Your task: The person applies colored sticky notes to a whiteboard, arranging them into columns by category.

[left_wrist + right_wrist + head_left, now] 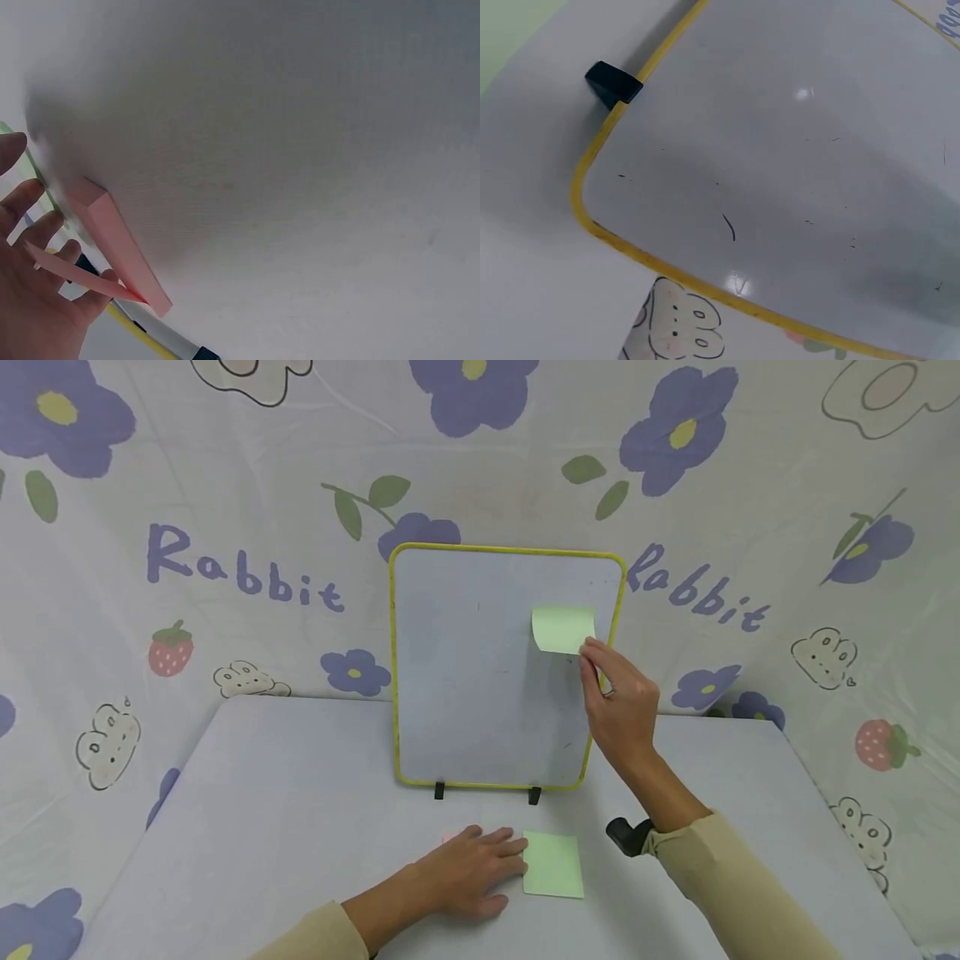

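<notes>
I'm pinching one green note [563, 629] onto the whiteboard [480, 693] with my right hand [618, 710]; my left hand [468, 870] is lying flat over the pink pad [120, 244], with more notes left to stick.

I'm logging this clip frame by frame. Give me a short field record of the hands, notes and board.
right hand: pinches lower right corner of green sticky note on the board
left hand: rests flat on table, over pink note pad
green note pad: on table, beside left fingers
whiteboard: yellow-framed, propped upright on black feet
backdrop: flower and "Rabbit" print cloth
</notes>
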Action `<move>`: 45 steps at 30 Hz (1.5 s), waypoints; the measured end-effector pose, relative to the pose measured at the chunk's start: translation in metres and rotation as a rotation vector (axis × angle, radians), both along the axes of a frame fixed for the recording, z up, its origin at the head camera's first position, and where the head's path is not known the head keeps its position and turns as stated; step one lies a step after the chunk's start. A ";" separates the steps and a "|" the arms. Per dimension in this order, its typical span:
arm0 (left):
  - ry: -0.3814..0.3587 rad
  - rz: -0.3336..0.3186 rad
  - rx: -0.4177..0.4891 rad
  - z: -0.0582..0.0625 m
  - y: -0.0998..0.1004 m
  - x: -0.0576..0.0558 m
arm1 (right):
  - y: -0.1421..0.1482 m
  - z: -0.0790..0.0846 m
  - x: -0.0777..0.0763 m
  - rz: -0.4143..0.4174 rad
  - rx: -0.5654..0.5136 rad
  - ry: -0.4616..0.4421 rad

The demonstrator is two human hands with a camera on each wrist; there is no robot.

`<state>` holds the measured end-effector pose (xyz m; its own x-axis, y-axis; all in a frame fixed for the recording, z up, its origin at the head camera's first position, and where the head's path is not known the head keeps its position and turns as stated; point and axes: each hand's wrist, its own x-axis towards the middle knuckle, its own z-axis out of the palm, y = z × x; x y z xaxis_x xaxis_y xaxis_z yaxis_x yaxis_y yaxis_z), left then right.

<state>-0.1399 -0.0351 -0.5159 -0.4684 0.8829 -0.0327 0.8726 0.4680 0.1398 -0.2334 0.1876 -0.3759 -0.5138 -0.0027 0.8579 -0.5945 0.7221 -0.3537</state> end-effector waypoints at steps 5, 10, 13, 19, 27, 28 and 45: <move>-0.009 0.002 -0.014 0.005 0.000 -0.001 | 0.000 -0.001 -0.002 -0.011 0.005 -0.017; 0.053 -0.025 0.004 0.012 0.000 -0.005 | 0.001 -0.002 -0.004 -0.012 0.003 -0.021; 0.101 -0.041 0.081 0.026 0.001 -0.014 | 0.001 -0.002 -0.005 -0.014 0.018 -0.020; 0.154 0.031 0.404 0.081 -0.001 -0.047 | 0.003 -0.002 -0.005 -0.019 0.063 -0.048; 0.479 0.194 0.666 0.138 0.010 -0.090 | 0.004 -0.002 -0.005 -0.036 0.080 -0.082; 0.517 0.208 0.665 0.142 0.012 -0.093 | 0.004 -0.002 -0.005 -0.036 0.084 -0.085; 0.686 0.410 0.226 0.159 0.024 -0.123 | 0.003 0.001 -0.008 -0.035 0.121 -0.100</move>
